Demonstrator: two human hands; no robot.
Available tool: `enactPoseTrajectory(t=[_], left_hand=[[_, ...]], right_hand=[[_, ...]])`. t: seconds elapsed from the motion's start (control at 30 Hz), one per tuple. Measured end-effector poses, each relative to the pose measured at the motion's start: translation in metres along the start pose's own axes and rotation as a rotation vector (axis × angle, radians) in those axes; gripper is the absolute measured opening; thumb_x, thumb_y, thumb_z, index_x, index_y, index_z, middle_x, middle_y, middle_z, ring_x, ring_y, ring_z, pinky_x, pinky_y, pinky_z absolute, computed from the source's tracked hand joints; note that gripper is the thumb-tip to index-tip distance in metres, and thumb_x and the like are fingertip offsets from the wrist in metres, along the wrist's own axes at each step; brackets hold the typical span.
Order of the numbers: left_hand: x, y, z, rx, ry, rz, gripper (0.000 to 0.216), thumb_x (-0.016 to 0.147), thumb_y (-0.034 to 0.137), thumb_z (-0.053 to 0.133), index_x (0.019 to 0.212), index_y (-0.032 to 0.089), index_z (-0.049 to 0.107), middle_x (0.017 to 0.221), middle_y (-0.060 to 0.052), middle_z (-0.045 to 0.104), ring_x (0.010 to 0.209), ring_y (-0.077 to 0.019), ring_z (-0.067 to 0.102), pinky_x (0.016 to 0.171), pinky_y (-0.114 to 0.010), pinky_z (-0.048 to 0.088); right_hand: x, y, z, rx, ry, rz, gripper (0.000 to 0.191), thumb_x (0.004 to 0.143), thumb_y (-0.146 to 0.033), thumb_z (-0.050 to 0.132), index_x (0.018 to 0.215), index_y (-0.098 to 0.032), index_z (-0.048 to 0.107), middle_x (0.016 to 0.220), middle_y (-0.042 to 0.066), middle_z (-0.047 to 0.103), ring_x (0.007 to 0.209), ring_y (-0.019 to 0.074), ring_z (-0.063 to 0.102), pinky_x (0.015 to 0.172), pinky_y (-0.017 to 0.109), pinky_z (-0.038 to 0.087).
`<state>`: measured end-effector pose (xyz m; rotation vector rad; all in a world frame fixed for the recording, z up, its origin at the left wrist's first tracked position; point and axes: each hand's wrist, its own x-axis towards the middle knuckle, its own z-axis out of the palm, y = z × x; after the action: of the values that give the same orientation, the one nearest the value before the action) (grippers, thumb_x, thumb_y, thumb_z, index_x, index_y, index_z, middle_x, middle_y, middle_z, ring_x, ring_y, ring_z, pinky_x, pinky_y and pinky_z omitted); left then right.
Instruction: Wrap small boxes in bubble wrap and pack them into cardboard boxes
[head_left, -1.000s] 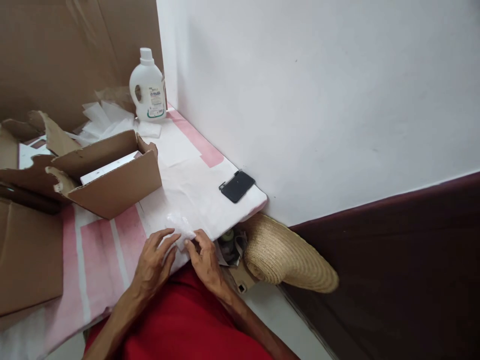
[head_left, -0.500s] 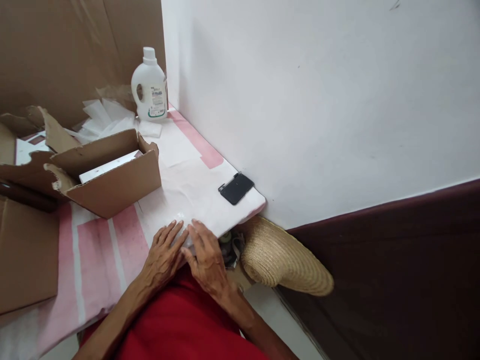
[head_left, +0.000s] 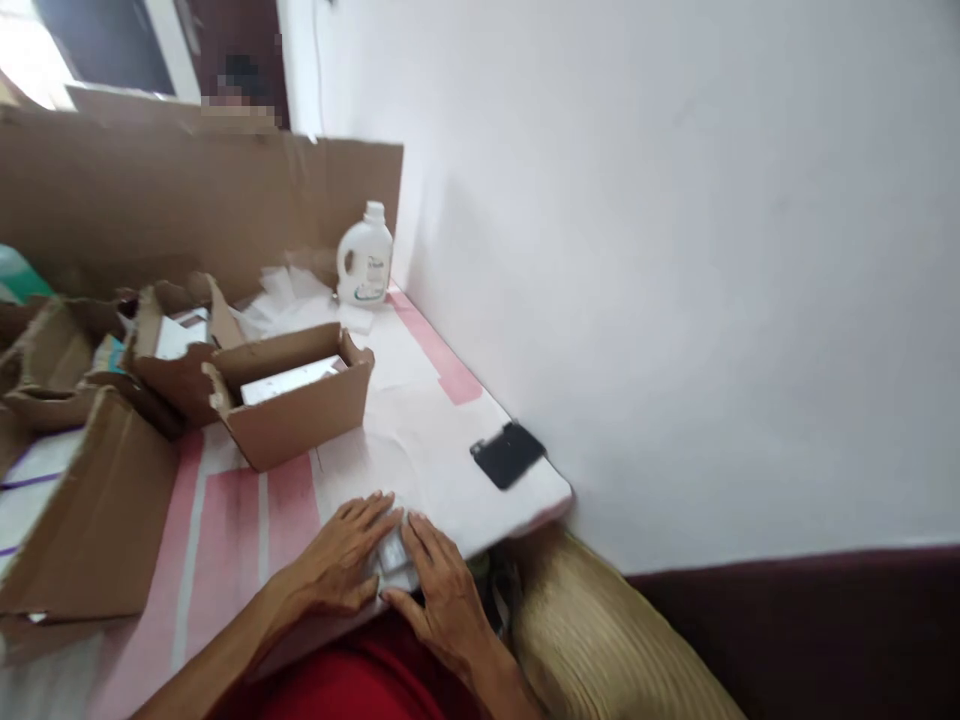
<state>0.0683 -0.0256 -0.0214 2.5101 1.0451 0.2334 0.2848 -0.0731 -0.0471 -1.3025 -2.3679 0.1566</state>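
At the near edge of the table a small, clear plastic packet [head_left: 394, 552] lies between my two hands. What is inside the packet I cannot make out. My left hand [head_left: 341, 562] holds its left side, with the fingers along the far end and the thumb at the near end. On the right side my right hand [head_left: 448, 598] grips it, its fingers angled over the top and its thumb by the table edge. Beyond the right hand, a flat black object [head_left: 508, 454] with a clip-like edge lies near the table corner.
A cardboard tray [head_left: 300, 425] with a white box [head_left: 292, 381] stands on the pink-and-white table cover [head_left: 232, 520]. More cartons [head_left: 112, 520] crowd the left. Behind are white sheets [head_left: 289, 300], a white jug [head_left: 366, 262] and a cardboard screen [head_left: 187, 200]. A straw hat [head_left: 592, 620] hangs below the corner.
The view has tilted up and turned left, bringing more cartons and part of a person behind the screen into sight. My hands have parted slightly, showing more of the packet.
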Motion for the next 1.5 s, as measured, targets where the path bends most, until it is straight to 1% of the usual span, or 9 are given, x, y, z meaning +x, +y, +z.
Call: enactPoseTrajectory(t=[0.17, 0.27, 0.4, 0.5, 0.6, 0.87, 1.13, 1.3, 1.5], left_hand=[[0.012, -0.006, -0.007, -0.031, 0.103, -0.038, 0.055, 0.076, 0.011, 0.055, 0.129, 0.024, 0.058, 0.134, -0.011, 0.065, 0.122, -0.0267, 0.062, 0.101, -0.043, 0.048], [0.016, -0.008, -0.023, -0.029, 0.246, -0.093, 0.034, 0.088, 0.012, 0.047, 0.115, 0.023, 0.064, 0.107, -0.008, 0.073, 0.101, -0.0219, 0.068, 0.091, -0.038, 0.051], [0.010, -0.006, -0.093, 0.098, 0.638, -0.075, 0.028, 0.097, 0.017, 0.044, 0.114, 0.024, 0.065, 0.095, -0.005, 0.071, 0.084, -0.0185, 0.064, 0.075, -0.033, 0.049], [0.003, -0.011, -0.160, 0.290, 0.939, -0.070, 0.027, 0.097, 0.018, 0.050, 0.118, 0.025, 0.065, 0.107, -0.006, 0.070, 0.096, -0.0198, 0.062, 0.083, -0.034, 0.047], [-0.003, -0.027, -0.207, 0.458, 1.060, -0.213, 0.023, 0.096, 0.020, 0.054, 0.112, 0.026, 0.069, 0.106, -0.006, 0.070, 0.095, -0.0213, 0.061, 0.081, -0.035, 0.045], [-0.009, -0.066, -0.219, 0.427, 1.068, -0.332, 0.021, 0.097, 0.024, 0.054, 0.108, 0.023, 0.071, 0.099, -0.005, 0.071, 0.094, -0.0209, 0.062, 0.087, -0.036, 0.047], [-0.012, -0.077, -0.209, 0.030, 0.425, -0.479, 0.029, 0.096, 0.034, 0.051, 0.092, 0.027, 0.078, 0.085, -0.004, 0.070, 0.081, -0.0181, 0.067, 0.073, -0.030, 0.045], [-0.008, -0.070, -0.222, 0.033, 0.345, -0.519, 0.043, 0.099, 0.037, 0.041, 0.075, 0.023, 0.074, 0.078, -0.004, 0.064, 0.073, -0.0164, 0.064, 0.065, -0.027, 0.042], [-0.006, -0.066, -0.219, 0.063, 0.360, -0.567, 0.049, 0.102, 0.040, 0.031, 0.087, 0.024, 0.075, 0.089, -0.006, 0.064, 0.074, -0.0173, 0.063, 0.066, -0.030, 0.043]], right_hand=[[0.030, 0.013, -0.008, -0.071, 0.129, -0.151, 0.027, 0.088, -0.015, 0.051, 0.113, -0.021, 0.060, 0.104, 0.011, 0.073, 0.089, 0.0284, 0.069, 0.077, 0.043, 0.057], [0.066, 0.011, -0.035, -0.039, 0.148, -0.207, 0.020, 0.087, -0.008, 0.047, 0.093, -0.024, 0.059, 0.077, 0.004, 0.066, 0.067, 0.0241, 0.063, 0.060, 0.038, 0.051], [0.140, -0.003, -0.097, 0.122, 0.210, -0.247, 0.020, 0.093, -0.012, 0.052, 0.104, -0.024, 0.064, 0.091, 0.005, 0.067, 0.083, 0.0225, 0.063, 0.072, 0.036, 0.054], [0.208, -0.020, -0.132, 0.139, 0.336, -0.371, 0.027, 0.095, -0.013, 0.056, 0.116, -0.026, 0.067, 0.101, 0.007, 0.066, 0.093, 0.0229, 0.061, 0.079, 0.038, 0.055], [0.270, -0.035, -0.144, 0.115, 0.399, -0.504, 0.028, 0.097, -0.011, 0.053, 0.115, -0.026, 0.069, 0.100, 0.006, 0.067, 0.093, 0.0220, 0.060, 0.079, 0.036, 0.055], [0.326, -0.043, -0.124, -0.004, 0.300, -0.667, 0.029, 0.101, -0.013, 0.046, 0.112, -0.023, 0.071, 0.105, 0.007, 0.071, 0.093, 0.0201, 0.060, 0.084, 0.036, 0.055], [0.338, -0.010, -0.111, 0.329, -0.336, -0.633, 0.041, 0.085, -0.003, 0.057, 0.113, -0.028, 0.075, 0.107, -0.001, 0.076, 0.097, 0.0166, 0.070, 0.089, 0.030, 0.056], [0.356, -0.019, -0.122, 0.466, -0.236, -0.536, 0.021, 0.088, -0.018, 0.067, 0.103, -0.028, 0.078, 0.095, -0.003, 0.076, 0.085, 0.0155, 0.071, 0.077, 0.026, 0.055], [0.377, -0.027, -0.078, 0.289, -0.406, -0.668, 0.034, 0.074, -0.017, 0.082, 0.106, -0.023, 0.076, 0.092, 0.000, 0.072, 0.085, 0.0181, 0.068, 0.075, 0.026, 0.052]])
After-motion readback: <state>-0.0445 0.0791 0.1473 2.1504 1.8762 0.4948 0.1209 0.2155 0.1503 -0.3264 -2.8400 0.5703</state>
